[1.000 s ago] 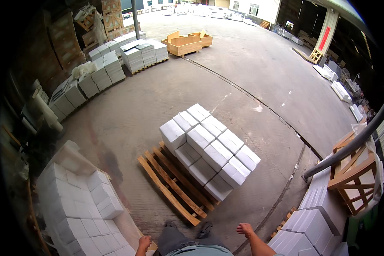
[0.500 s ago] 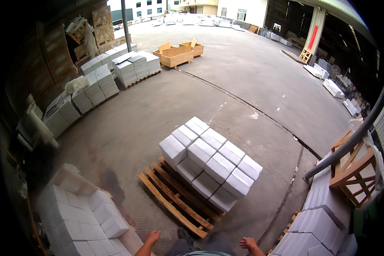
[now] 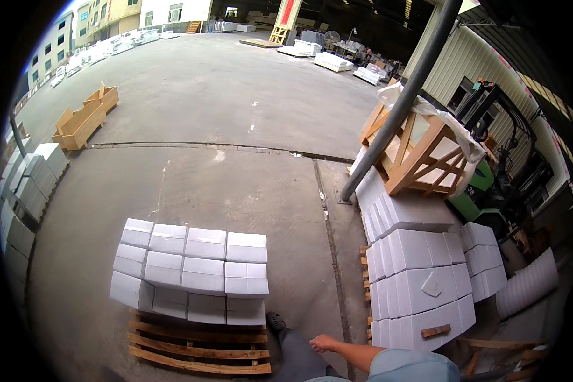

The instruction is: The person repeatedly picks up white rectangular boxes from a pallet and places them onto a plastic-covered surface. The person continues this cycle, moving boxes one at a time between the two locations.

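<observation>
My right hand (image 3: 323,343) hangs in front of my body with its fingers curled into a loose fist, and nothing shows in it. My left hand is out of view. Nearest to the right hand, a little to its left, is a wooden pallet (image 3: 197,356) on the floor. White cardboard boxes (image 3: 204,274) are stacked in rows on its far part, while bare slats show at its near side. Neither boxes nor pallet touch the hand. My shoe (image 3: 275,321) is beside the pallet's right edge.
On the right stand stacked white blocks (image 3: 420,274) with a small wood piece (image 3: 435,332) on top. Beyond are a grey pole (image 3: 401,102), a wooden crate (image 3: 420,146) and a green forklift (image 3: 481,191). A floor channel (image 3: 235,148) crosses the yard. Wooden boxes (image 3: 86,121) stand far left.
My view has turned to the right, so the loaded pallet now lies lower left and the forklift shows. My left hand has left the view. I have stepped beside the pallet's right edge.
</observation>
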Tool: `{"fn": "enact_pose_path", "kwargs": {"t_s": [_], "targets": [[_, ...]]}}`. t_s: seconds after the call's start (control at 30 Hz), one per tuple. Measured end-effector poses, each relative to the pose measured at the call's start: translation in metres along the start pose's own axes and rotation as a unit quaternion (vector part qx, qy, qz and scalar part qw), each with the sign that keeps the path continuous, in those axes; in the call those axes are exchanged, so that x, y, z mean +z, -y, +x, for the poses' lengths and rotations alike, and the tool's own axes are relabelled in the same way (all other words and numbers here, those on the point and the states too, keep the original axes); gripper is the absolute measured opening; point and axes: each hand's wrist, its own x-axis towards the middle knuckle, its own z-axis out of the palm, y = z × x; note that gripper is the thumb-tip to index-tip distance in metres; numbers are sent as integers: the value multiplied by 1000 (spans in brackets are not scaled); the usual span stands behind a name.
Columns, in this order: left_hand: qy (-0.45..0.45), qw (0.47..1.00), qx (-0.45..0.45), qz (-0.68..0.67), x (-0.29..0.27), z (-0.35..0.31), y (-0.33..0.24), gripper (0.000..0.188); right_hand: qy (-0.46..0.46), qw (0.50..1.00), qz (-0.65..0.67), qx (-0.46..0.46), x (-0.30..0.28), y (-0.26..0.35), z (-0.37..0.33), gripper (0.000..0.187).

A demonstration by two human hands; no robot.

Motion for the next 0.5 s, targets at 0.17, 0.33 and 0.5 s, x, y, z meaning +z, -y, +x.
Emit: {"fn": "enact_pose_path", "kwargs": {"t_s": [0.17,0.33,0.5], "targets": [[-12,994,-63,-84,76,73,-50,31,-22,998,29,-57,-34,103,62,37],[-36,986,-62,-152,155,117,-173,28,-28,994,-59,-86,-43,219,119,38],[-73,969,22,-234,168,207,-248,51,-31,989,-23,-143,-15,277,220,47]]}}
